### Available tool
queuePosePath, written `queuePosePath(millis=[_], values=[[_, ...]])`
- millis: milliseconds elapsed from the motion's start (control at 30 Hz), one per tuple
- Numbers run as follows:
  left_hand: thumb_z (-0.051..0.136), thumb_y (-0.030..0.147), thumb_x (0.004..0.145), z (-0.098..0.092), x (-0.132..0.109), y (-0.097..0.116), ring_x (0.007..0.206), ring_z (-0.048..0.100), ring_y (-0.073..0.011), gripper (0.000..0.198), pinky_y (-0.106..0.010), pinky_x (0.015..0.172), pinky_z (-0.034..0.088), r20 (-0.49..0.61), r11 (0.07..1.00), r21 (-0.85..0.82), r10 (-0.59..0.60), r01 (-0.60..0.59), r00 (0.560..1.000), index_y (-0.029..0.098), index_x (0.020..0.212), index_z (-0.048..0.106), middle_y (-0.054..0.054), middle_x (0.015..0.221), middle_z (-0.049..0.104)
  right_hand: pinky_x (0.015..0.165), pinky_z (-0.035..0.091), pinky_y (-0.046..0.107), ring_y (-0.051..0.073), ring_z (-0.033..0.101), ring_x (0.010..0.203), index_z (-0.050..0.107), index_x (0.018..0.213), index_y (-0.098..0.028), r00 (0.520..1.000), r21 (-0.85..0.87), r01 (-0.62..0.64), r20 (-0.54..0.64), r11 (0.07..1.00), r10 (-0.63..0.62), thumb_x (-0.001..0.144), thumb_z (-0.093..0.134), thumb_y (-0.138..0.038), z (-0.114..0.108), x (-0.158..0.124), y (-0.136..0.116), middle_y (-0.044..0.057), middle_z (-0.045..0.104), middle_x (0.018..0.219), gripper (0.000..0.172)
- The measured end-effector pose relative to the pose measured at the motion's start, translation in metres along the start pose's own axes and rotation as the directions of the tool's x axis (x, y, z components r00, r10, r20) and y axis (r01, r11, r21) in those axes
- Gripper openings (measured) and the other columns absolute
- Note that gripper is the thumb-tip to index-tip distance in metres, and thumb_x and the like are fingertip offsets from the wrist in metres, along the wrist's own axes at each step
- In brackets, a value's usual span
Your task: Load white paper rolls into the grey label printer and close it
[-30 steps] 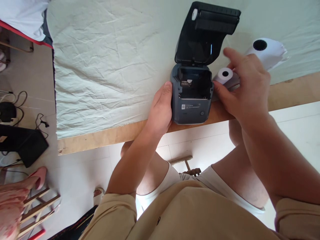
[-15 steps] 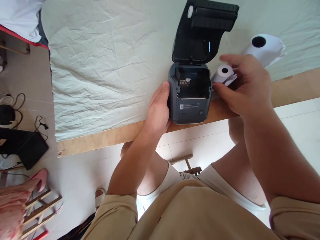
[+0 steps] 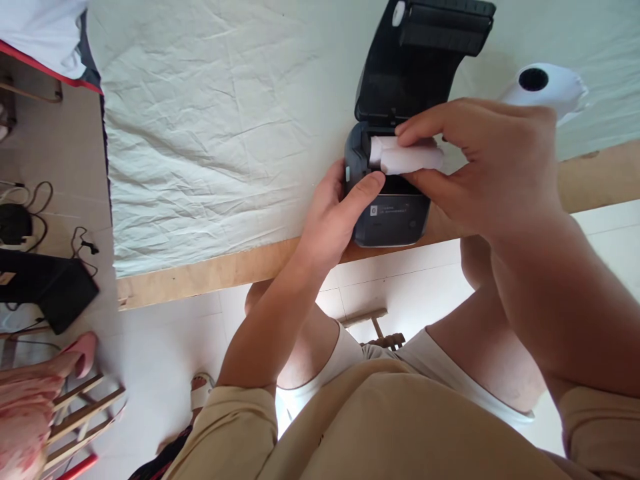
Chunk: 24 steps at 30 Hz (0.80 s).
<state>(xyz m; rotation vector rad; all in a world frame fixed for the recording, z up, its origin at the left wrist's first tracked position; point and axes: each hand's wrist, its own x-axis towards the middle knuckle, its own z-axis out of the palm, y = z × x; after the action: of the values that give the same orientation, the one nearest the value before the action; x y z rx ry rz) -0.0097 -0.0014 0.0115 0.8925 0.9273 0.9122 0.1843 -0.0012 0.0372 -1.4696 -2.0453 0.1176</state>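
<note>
A dark grey small printer [image 3: 395,223] sits at the table's near edge with its black lid [image 3: 415,60] swung open. My right hand [image 3: 480,167] pinches a small white paper roll [image 3: 407,157] and holds it over the printer's open bay. My left hand [image 3: 333,220] grips the printer's left side, thumb laid across its front top near the roll. A second, larger white paper roll [image 3: 545,87] lies on the cloth to the right of the lid.
A wrinkled pale cloth [image 3: 225,133] covers the wooden table [image 3: 210,273]. On the floor at left lie a black box [image 3: 45,287] and cables. A wooden rack [image 3: 75,420] and a pink garment are at the lower left.
My right hand picked the small roll up from the cloth beside the printer and carried it left over the open bay. My left thumb moved up onto the printer.
</note>
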Motion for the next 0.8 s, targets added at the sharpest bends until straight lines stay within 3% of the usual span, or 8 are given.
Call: queuePosePath(millis=[133, 300, 433, 500, 600, 667, 733, 800], values=[[0.080, 0.050, 0.098, -0.001, -0.001, 0.003, 0.135, 0.077, -0.0321, 0.027, -0.033, 0.106, 0.068, 0.014, 0.999, 0.025, -0.032, 0.032, 0.999, 0.026, 0.106, 0.072, -0.001, 0.111, 0.084, 0.093, 0.069, 0.049, 0.026, 0.083, 0.108, 0.069, 0.096, -0.034, 1.000, 0.031, 0.013, -0.007, 0.999, -0.013, 0.092, 0.063, -0.013, 0.003, -0.005, 0.004, -0.005, 0.085, 0.108, 0.023], [0.075, 0.053, 0.100, 0.006, -0.004, 0.004, 0.124, 0.079, -0.0279, 0.029, -0.038, 0.106, 0.068, -0.022, 0.999, -0.038, -0.023, 0.022, 0.999, 0.025, 0.106, 0.071, -0.002, 0.110, 0.082, 0.083, 0.065, 0.049, 0.026, 0.083, 0.096, 0.068, 0.098, -0.033, 0.960, 0.090, 0.200, -0.216, 0.976, -0.177, 0.091, 0.066, -0.009, 0.006, -0.026, -0.005, -0.005, 0.083, 0.100, 0.025], [0.085, 0.047, 0.092, 0.005, -0.003, 0.004, 0.115, 0.079, -0.0255, 0.027, -0.039, 0.101, 0.068, -0.044, 0.999, 0.019, -0.026, 0.027, 0.999, 0.027, 0.103, 0.069, -0.002, 0.110, 0.080, 0.081, 0.061, 0.048, 0.026, 0.083, 0.103, 0.067, 0.104, -0.033, 0.933, 0.115, 0.322, -0.207, 0.940, -0.295, 0.099, 0.073, -0.030, 0.015, -0.043, -0.004, -0.006, 0.084, 0.109, 0.009], [0.091, 0.042, 0.087, 0.003, -0.002, 0.004, 0.118, 0.079, -0.0263, 0.031, -0.039, 0.102, 0.069, -0.025, 0.996, 0.049, -0.070, 0.072, 0.997, 0.028, 0.105, 0.069, -0.002, 0.113, 0.080, 0.082, 0.062, 0.048, 0.026, 0.082, 0.102, 0.067, 0.107, -0.034, 0.915, 0.136, 0.362, -0.240, 0.922, -0.324, 0.102, 0.070, -0.042, 0.018, -0.046, 0.002, -0.004, 0.084, 0.109, 0.010], [0.093, 0.037, 0.083, 0.002, -0.001, 0.005, 0.124, 0.080, -0.0313, 0.037, -0.044, 0.107, 0.069, -0.047, 0.994, 0.056, -0.096, 0.099, 0.994, 0.028, 0.109, 0.068, -0.002, 0.112, 0.079, 0.082, 0.063, 0.047, 0.026, 0.078, 0.100, 0.068, 0.113, -0.035, 0.891, 0.193, 0.286, -0.413, 0.938, -0.187, 0.101, 0.064, -0.042, 0.023, -0.043, 0.014, 0.000, 0.078, 0.105, 0.015], [0.094, 0.032, 0.081, 0.003, -0.001, 0.005, 0.130, 0.079, -0.0352, 0.043, -0.047, 0.108, 0.069, -0.074, 0.996, 0.047, -0.075, 0.079, 0.994, 0.027, 0.114, 0.068, -0.004, 0.114, 0.078, 0.085, 0.064, 0.047, 0.027, 0.075, 0.112, 0.065, 0.128, -0.038, 0.889, 0.258, 0.119, -0.458, 0.959, 0.013, 0.100, 0.061, -0.041, 0.027, -0.037, 0.023, 0.003, 0.073, 0.124, 0.029], [0.093, 0.029, 0.080, 0.003, -0.002, 0.005, 0.135, 0.077, -0.0366, 0.048, -0.047, 0.110, 0.068, -0.083, 0.998, 0.049, -0.046, 0.051, 0.996, 0.027, 0.120, 0.067, -0.005, 0.119, 0.078, 0.098, 0.065, 0.049, 0.029, 0.068, 0.138, 0.052, 0.148, -0.043, 0.921, 0.309, -0.007, -0.368, 0.951, 0.126, 0.101, 0.056, -0.043, 0.030, -0.030, 0.027, 0.003, 0.061, 0.154, 0.047], [0.091, 0.028, 0.080, 0.003, -0.002, 0.004, 0.137, 0.076, -0.0362, 0.049, -0.046, 0.110, 0.068, -0.070, 0.997, 0.068, -0.023, 0.028, 0.997, 0.028, 0.123, 0.066, -0.005, 0.122, 0.078, 0.110, 0.064, 0.051, 0.028, 0.059, 0.155, 0.032, 0.159, -0.050, 0.963, 0.351, -0.019, -0.246, 0.936, 0.111, 0.103, 0.049, -0.042, 0.032, -0.023, 0.028, -0.002, 0.049, 0.171, 0.059]])
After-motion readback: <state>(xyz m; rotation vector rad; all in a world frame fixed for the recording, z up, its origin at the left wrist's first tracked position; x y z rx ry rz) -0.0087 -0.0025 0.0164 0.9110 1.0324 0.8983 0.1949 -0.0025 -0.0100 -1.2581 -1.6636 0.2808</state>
